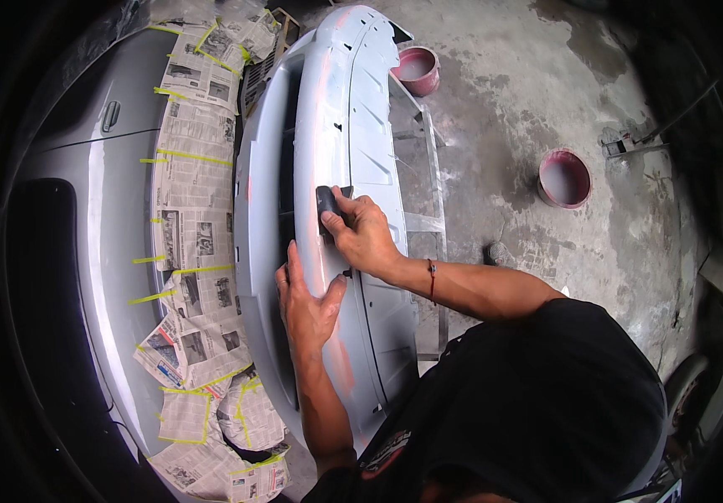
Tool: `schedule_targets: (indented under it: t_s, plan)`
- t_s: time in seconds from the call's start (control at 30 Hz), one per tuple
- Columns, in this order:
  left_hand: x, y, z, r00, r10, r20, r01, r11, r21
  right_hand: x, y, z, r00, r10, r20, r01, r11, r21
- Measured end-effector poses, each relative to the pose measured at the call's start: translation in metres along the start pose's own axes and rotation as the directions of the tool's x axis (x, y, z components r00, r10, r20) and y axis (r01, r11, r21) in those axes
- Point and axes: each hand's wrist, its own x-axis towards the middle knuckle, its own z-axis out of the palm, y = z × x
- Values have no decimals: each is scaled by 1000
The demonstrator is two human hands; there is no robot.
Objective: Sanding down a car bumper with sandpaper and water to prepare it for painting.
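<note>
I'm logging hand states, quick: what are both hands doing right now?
Left hand: open, fingers spread, resting on the long pale blue-grey car bumper.
Right hand: closed, holding a black rounded block against that bumper.

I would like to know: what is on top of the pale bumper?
On the pale bumper are the black block, held by the right hand, and the left hand. The surface directly beneath them is covered and cannot be seen.
</note>
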Motion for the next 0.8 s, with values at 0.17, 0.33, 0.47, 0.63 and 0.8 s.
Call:
schedule_targets:
  t_s: [0.17, 0.33, 0.47, 0.63, 0.8]
  plan:
    - [5, 3, 8, 998, 69, -6, -69, 996, 53, 137, -8, -25, 990, 135, -52, -126, 982, 139]
    - [0, 0, 1, 1000, 18, -15, -17, 999, 37, -11, 15, 4, 991, -134, -5, 134, 991, 25]
    - [4, 9, 3, 1000, 30, 3, -30, 999, 38, 121, -8, -17, 986, 53, -158, -39, 995, 90]
    - [3, -7, 6, 996, 83, -26, -80, 994, 74, 75, 0, -6, 999, -12, -46, 12, 1000, 4]
    - [3, 4, 4, 1000, 21, -8, -21, 999, 38, 78, 8, -4, 987, -62, -146, 57, 998, -40]
